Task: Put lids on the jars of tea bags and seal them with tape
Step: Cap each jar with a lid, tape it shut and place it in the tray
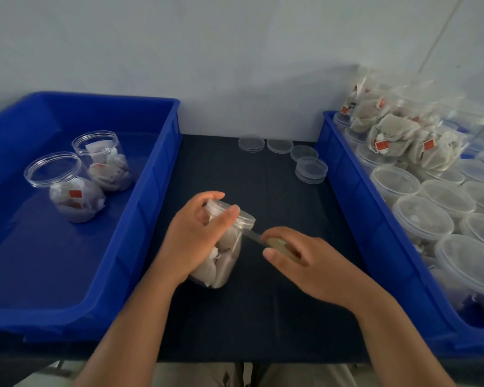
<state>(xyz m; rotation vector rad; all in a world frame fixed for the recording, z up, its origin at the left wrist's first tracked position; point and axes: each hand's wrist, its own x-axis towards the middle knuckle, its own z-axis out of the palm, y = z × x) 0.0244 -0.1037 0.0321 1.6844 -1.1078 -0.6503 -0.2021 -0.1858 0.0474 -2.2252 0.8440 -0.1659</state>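
Observation:
A clear plastic jar of tea bags (224,263) with a clear lid (243,219) on top stands tilted on the dark table. My left hand (196,236) grips it around the upper body and lid. My right hand (296,258) holds a roll of tape (280,245) just right of the jar. A strip of tape (253,235) runs from the roll to the lid's edge. Two jars with tea bags (73,188) (104,160) stand in the left blue bin (151,174).
Several loose clear lids (310,169) lie at the back of the dark table (263,303). The right blue bin (355,191) holds several lidded jars (422,219) and bags of tea bags (403,138). A white wall stands behind.

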